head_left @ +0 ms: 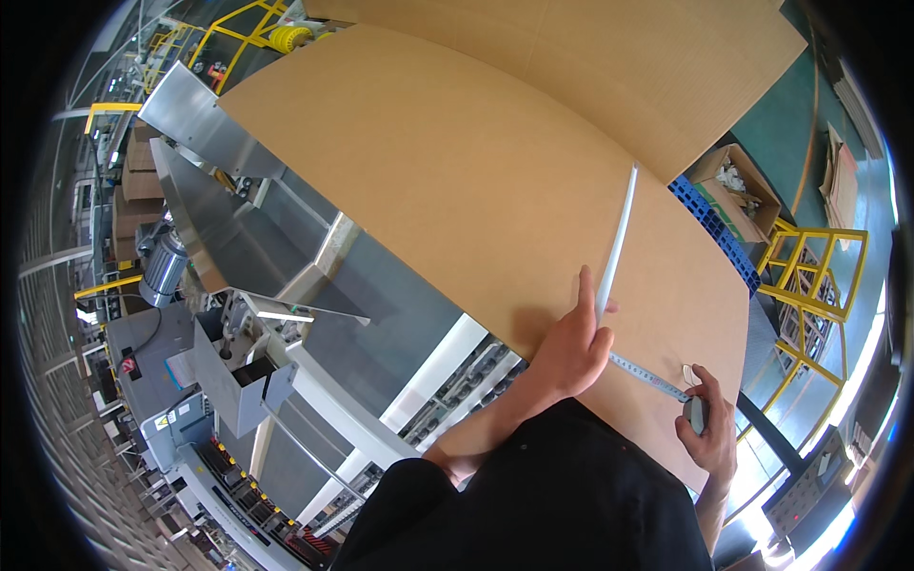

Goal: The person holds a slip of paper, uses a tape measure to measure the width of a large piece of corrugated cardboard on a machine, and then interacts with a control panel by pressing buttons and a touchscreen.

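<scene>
A large brown cardboard sheet [447, 162] lies flat in front of me. My right hand [712, 433] is closed around a tape measure [698, 415] by the sheet's right edge. From its case the blade [647, 372] runs leftward over the cardboard to my left hand [574, 348]. That hand grips the blade near the sheet's near edge, with one finger stretched forward. Past the left hand, a loose white length of blade [622, 233] reaches away across the sheet, its far end near the fold.
A second cardboard panel [657, 67] rises behind the sheet. Rollers and a metal machine frame [333, 400] lie to the left, with a grey motor [165, 266]. On the right are a blue pallet [714, 228], an open carton [738, 195], yellow rails [809, 276] and a control panel [807, 485].
</scene>
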Demonstrator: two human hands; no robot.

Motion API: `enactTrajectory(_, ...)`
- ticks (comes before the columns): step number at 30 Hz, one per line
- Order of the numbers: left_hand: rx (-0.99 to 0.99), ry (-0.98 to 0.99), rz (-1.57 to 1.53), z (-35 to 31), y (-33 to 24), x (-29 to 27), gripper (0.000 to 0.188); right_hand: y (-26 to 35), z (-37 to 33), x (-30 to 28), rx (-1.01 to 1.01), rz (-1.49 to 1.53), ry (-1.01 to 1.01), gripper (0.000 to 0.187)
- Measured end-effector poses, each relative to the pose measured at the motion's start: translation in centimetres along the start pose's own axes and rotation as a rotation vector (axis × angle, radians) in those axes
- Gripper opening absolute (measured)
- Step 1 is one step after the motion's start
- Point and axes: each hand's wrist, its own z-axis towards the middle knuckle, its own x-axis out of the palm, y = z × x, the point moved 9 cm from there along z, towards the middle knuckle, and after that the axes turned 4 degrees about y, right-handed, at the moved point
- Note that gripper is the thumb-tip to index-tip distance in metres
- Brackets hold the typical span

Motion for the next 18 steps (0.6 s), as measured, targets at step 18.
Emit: enactTrajectory(18, 0.119, -0.068, -0.767, 1.8, -0.8, -0.3, 0.089, -2.7, 0.0, -1.0, -0.07, 0.08, -0.055, 0.069)
